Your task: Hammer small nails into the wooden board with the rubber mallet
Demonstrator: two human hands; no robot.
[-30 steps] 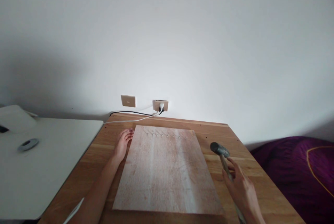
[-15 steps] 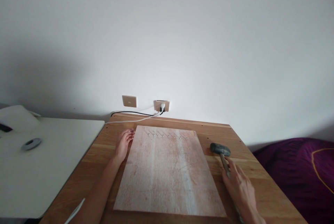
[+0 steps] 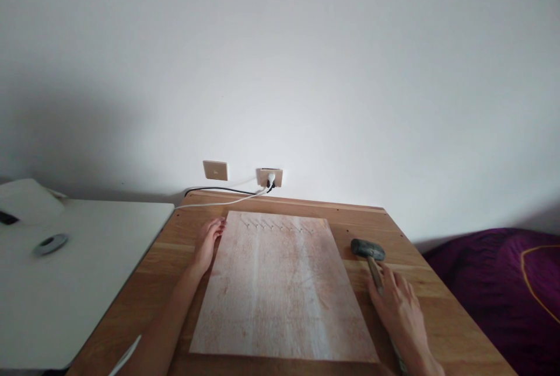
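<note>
A flat wooden board with a whitish, worn surface lies on the wooden table. Several thin nails stand in a row along its far edge. My left hand rests at the board's upper left edge, fingers slightly bent and apart, holding nothing visible. To the right of the board, a mallet with a dark head and a wooden handle lies on the tabletop. Over that handle lies my right hand, thumb spread to one side and fingers to the other, loosely touching it. The palm hides part of the handle.
The wooden table meets the wall at the back. White and black cables run to a wall socket. On the left stands a white table with a grey ring-shaped object. Purple fabric bulges beyond the right edge.
My right thumb and fingers have spread a little wider around the mallet handle. The mallet and board stay put; my left hand is unchanged. The view has shifted very slightly.
</note>
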